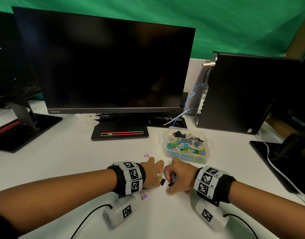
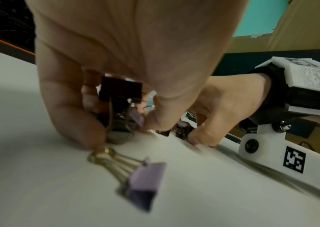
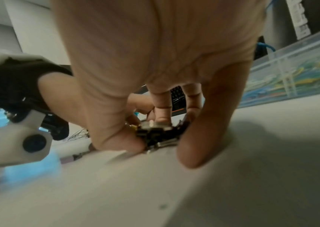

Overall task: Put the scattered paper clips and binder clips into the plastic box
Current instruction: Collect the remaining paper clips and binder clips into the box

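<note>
White surface (image 1: 65,161) before you: nearest, one purple clip (image 1: 143,196) lies loose by your left wrist. Your left hand (image 1: 152,171) curls its fingers round black clips (image 2: 120,90); your right hand (image 1: 180,175) pinches a black bunch (image 3: 156,133), count unclear. Beyond, a second purple clip (image 1: 146,155) lies loose. Farthest, the box (image 1: 202,158) already holds most paper and binder clips, so little seems left.

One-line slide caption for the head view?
Both hands, left hand and right hand, gather binder clips from the white desk before the plastic box.
</note>
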Available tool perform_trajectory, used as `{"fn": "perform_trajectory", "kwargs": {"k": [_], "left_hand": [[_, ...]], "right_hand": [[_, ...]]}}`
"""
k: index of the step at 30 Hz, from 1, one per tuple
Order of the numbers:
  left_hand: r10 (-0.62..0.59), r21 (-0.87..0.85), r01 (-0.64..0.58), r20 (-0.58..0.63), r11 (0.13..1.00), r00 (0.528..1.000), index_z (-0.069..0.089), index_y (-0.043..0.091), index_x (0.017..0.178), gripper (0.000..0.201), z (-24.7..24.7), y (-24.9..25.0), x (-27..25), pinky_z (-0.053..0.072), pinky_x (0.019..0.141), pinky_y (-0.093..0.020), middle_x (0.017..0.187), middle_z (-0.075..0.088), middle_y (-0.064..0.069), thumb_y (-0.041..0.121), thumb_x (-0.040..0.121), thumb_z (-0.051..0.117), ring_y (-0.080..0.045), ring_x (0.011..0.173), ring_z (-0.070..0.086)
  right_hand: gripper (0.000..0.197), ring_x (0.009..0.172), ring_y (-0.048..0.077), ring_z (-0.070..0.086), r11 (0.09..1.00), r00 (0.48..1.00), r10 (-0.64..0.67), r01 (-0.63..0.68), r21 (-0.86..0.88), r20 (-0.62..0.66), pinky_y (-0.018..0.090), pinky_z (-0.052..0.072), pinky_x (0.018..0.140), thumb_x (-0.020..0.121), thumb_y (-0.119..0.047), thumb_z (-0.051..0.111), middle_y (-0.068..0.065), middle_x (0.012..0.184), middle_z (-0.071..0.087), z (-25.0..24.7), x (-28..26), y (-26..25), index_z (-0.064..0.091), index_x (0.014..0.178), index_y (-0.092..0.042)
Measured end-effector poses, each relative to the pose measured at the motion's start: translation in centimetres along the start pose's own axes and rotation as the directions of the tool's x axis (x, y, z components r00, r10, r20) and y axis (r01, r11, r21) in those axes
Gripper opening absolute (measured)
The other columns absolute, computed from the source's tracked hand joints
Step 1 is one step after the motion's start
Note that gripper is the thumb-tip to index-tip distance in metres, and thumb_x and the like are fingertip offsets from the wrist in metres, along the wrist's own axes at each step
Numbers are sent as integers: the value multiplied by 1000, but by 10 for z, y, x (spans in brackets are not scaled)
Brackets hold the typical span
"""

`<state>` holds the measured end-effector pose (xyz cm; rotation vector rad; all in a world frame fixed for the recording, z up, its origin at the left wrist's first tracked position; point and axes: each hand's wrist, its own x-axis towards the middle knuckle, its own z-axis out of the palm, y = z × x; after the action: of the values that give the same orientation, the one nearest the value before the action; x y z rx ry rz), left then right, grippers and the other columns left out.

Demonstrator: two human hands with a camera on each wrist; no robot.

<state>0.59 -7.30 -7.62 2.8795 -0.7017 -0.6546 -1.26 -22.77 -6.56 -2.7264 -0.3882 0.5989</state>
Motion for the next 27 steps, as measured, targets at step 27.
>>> {"fn": "perform_trajectory", "kwargs": {"k": [27], "left_hand": [[201,-353,-213,-71,911,977,52,29,64,33,-39,-26,26,49,63,-21,68,55,6,2,82,57,-5,56,52]], "right_hand": [[23,48,19,61,998,1000,-17,16,59,17,17,46,39,70,0,65,14,89,67,-20,2,19,56,59,-17]]}}
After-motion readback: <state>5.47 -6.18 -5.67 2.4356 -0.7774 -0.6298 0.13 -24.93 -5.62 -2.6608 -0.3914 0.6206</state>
